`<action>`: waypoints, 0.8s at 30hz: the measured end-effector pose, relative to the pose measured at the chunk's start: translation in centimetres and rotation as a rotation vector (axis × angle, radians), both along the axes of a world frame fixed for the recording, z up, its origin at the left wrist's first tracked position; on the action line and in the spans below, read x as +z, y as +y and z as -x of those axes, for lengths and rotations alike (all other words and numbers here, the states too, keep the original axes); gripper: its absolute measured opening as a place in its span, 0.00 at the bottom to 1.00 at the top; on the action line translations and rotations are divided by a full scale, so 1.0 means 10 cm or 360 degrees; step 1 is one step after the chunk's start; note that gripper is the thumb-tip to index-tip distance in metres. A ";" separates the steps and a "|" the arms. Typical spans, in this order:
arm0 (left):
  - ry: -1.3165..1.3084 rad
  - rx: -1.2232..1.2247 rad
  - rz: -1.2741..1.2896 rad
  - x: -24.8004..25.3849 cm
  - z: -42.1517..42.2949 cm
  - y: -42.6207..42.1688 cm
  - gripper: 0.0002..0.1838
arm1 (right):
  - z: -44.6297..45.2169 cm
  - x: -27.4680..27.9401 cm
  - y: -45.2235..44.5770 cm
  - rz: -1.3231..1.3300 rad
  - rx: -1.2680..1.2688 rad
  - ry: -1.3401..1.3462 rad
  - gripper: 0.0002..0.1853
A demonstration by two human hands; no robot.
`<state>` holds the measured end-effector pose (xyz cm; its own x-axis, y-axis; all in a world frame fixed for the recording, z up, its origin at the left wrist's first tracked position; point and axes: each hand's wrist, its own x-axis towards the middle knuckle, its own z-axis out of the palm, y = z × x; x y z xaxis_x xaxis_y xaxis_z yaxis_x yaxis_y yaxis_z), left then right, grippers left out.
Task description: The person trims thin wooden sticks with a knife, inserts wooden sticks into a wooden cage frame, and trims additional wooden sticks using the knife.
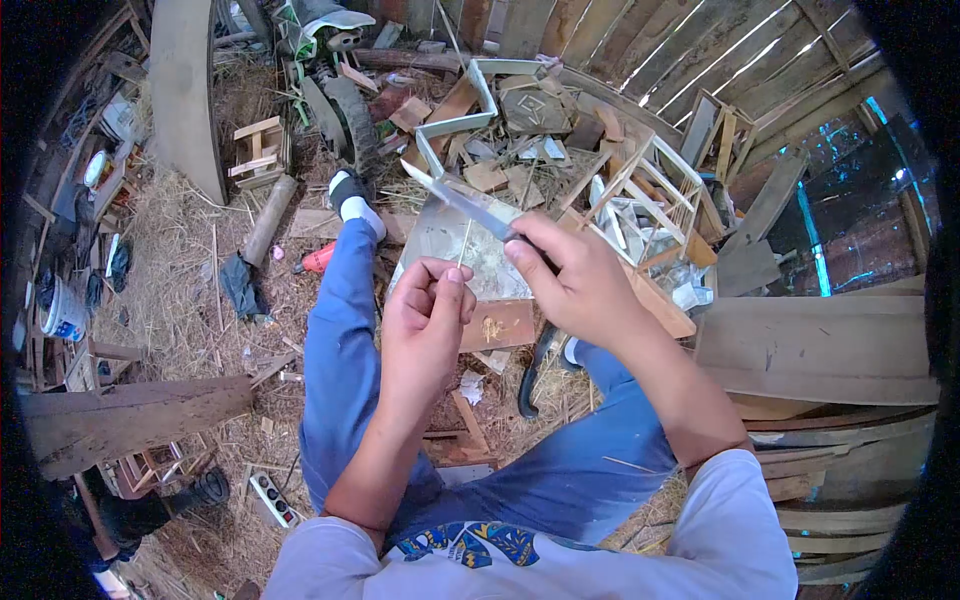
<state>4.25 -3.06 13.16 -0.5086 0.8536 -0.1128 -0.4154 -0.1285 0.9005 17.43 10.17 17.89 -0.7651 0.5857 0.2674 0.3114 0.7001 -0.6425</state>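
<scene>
My right hand [565, 265] grips the dark handle of a knife [468, 206]. Its long blade slants up and to the left, above the fingertips of my left hand. A thin wooden stick [466, 241] rises from between the thumb and curled fingers of my left hand [435, 305]. The blade passes close to the stick's upper end; I cannot tell whether they touch. Beneath both hands lies a pale, stained board [415, 250], with a brown wood piece [497, 326] bearing light shavings at its near edge.
Wood scraps [487, 177] and a slatted wooden frame [640, 195] lie ahead. A black curved handle [530, 388] rests between my legs. A power strip [272, 500] and a thick plank [135, 425] are at left, near a white bucket [66, 312]. Boards [810, 340] stand at right.
</scene>
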 end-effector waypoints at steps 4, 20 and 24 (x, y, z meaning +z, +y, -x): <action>0.0161 0.0082 -0.0027 -0.01 -0.03 0.00 0.07 | 0.01 -0.02 -0.06 -0.0038 -0.0052 -0.0158 0.11; 0.0358 0.0249 -0.0014 -0.05 -0.02 0.00 0.05 | 0.03 -0.14 -0.17 -0.0058 -0.0018 -0.0221 0.09; 0.0386 0.0251 0.0015 -0.06 -0.03 -0.02 0.06 | 0.06 -0.11 -0.08 -0.0065 -0.0057 -0.0160 0.11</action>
